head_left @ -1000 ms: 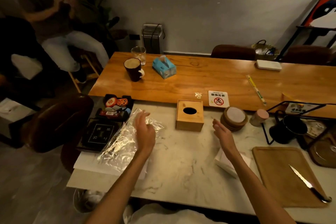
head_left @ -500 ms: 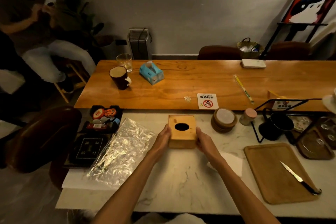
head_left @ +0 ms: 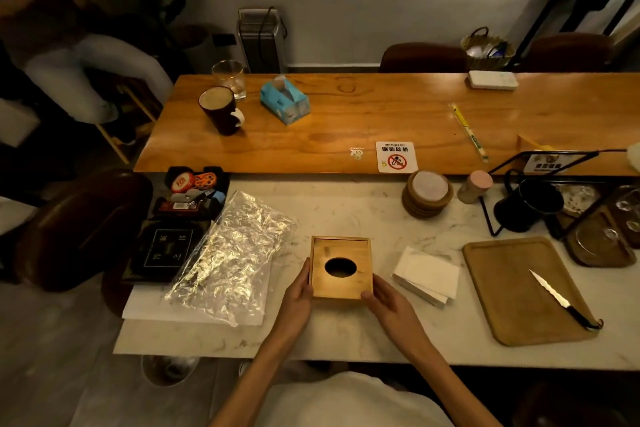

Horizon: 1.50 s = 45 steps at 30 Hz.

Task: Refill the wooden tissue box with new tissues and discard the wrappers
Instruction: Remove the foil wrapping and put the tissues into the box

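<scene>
The wooden tissue box (head_left: 341, 253) with an oval hole in its top sits on the marble table (head_left: 346, 333) right in front of me. My left hand (head_left: 298, 291) presses its left side and my right hand (head_left: 388, 300) holds its near right corner, so both hands grip it. A stack of white tissues (head_left: 426, 274) lies just right of the box. A crinkled clear plastic wrapper (head_left: 235, 253) lies to the left, on a white sheet.
A wooden tray (head_left: 512, 302) carrying a knife (head_left: 561, 298) is at right. Stacked coasters (head_left: 427, 193), a small jar (head_left: 475, 186) and a black wire rack with a pot (head_left: 530, 204) stand behind. The far wooden table holds a mug (head_left: 221, 110), a glass and a blue tissue pack (head_left: 284, 101). A person sits at far left.
My hands left the wrapper and tissues, reached forward, took the wooden box by its sides and drew it toward me to the table's near part.
</scene>
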{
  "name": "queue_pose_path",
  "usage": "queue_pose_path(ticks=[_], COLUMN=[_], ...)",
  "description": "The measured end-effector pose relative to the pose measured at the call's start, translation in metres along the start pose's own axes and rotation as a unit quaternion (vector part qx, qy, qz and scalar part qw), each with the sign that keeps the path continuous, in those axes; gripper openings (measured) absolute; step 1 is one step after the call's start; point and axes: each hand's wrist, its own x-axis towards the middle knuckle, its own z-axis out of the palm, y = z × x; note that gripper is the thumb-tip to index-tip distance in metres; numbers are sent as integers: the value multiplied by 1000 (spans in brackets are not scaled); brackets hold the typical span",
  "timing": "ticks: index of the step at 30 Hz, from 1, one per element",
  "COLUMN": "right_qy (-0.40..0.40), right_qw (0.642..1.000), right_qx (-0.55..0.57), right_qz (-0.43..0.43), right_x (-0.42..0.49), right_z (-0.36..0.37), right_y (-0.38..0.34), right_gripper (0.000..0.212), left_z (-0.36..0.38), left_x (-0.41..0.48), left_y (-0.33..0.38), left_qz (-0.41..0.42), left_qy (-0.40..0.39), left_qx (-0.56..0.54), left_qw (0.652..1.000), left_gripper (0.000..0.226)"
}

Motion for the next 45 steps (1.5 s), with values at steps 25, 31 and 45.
queue_pose_path(ticks=[25, 31, 45], right_qy=[93, 46, 213], right_qw=[967, 979, 922], right_qx=[-188, -172, 100], right_qz=[-143, -103, 307], right_x=[108, 104, 16], right_z=[-35, -42, -129], right_y=[-50, -54, 50], right_gripper=[19, 39, 40], left_z=[-1, 5, 170], left_x=[-1, -4, 75], left_y=[-5, 0, 75], left_qz=[15, 33, -67], left_qy=[29, 59, -124], left_qx=[-9, 60, 328], left_qw=[999, 996, 934], left_gripper=[49, 50, 68])
